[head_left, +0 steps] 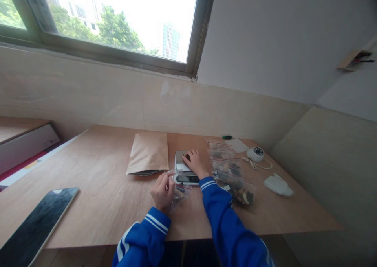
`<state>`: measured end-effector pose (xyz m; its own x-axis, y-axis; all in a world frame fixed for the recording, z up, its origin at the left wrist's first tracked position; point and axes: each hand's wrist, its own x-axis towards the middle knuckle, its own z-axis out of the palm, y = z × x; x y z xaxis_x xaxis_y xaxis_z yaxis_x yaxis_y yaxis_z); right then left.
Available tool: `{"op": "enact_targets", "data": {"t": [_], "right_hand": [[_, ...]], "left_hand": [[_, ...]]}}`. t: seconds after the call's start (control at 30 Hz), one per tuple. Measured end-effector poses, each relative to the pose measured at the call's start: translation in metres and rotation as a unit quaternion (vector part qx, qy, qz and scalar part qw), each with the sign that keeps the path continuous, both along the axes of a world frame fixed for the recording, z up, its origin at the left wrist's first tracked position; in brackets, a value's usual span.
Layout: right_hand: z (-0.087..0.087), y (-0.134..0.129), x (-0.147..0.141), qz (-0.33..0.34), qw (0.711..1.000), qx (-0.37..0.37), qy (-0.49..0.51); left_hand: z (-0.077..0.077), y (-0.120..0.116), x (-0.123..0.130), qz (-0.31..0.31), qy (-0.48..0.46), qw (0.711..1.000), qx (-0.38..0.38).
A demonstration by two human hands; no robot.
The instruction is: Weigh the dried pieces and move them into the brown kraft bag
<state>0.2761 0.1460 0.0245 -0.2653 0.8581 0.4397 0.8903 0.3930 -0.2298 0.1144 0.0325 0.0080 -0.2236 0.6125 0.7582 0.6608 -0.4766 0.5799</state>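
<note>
My left hand (162, 191) is closed on the edge of a small clear zip bag (179, 195), which hangs in front of a digital kitchen scale (193, 179). Something pale shows inside the bag, too small to name. Over the scale's silver plate (179, 161) reaches my right hand (197, 164), its fingertips closed around a small dark brown piece (187, 157) at the plate's surface. What kind of piece it is I cannot make out. Part of the scale's display is visible between my hands.
Left of the scale lies a brown paper pouch (150, 153). Several clear zip bags (228, 168) with dried pieces line the right side. Farther right are a white dome camera (255, 154) with its cable and a crumpled white tissue (278, 185). A tablet (38, 225) lies front left.
</note>
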Motion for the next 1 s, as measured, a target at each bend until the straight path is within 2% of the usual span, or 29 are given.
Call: {"op": "enact_targets", "data": {"t": [0.1, 0.2, 0.27, 0.33, 0.5, 0.67, 0.73, 0.83, 0.9, 1.0], "right_hand": [[0.004, 0.001, 0.004, 0.016, 0.999, 0.008, -0.030], [0.008, 0.001, 0.005, 0.005, 0.999, 0.012, -0.038], [0.012, 0.002, 0.006, -0.011, 1.000, 0.021, 0.003], [0.017, 0.003, 0.007, -0.013, 0.995, 0.031, 0.090], [0.029, 0.000, 0.004, 0.023, 0.942, 0.005, 0.334], [0.043, -0.034, -0.011, 0.041, 0.883, -0.066, 0.463], [0.049, -0.053, -0.017, 0.075, 0.881, -0.111, 0.454], [0.054, -0.078, -0.026, 0.134, 0.906, -0.139, 0.378], [0.053, -0.087, -0.031, 0.162, 0.924, -0.137, 0.319], [0.050, -0.091, -0.037, 0.178, 0.935, -0.154, 0.266]], "left_hand": [[-0.001, 0.001, 0.000, 0.007, 0.006, 1.000, 0.006], [-0.001, 0.002, 0.000, 0.010, 0.007, 1.000, 0.006], [-0.001, 0.002, 0.001, 0.009, -0.001, 1.000, 0.001], [0.000, 0.002, 0.001, 0.008, -0.012, 1.000, -0.008], [0.000, 0.001, 0.001, 0.016, -0.022, 0.999, -0.025], [-0.003, 0.003, 0.000, 0.019, -0.023, 0.999, -0.045], [-0.003, 0.004, 0.000, 0.019, -0.025, 0.998, -0.048], [-0.002, 0.004, 0.000, 0.018, -0.040, 0.998, -0.055], [0.000, 0.004, 0.001, 0.017, -0.054, 0.997, -0.061], [0.003, 0.004, 0.001, 0.016, -0.071, 0.995, -0.067]]}}
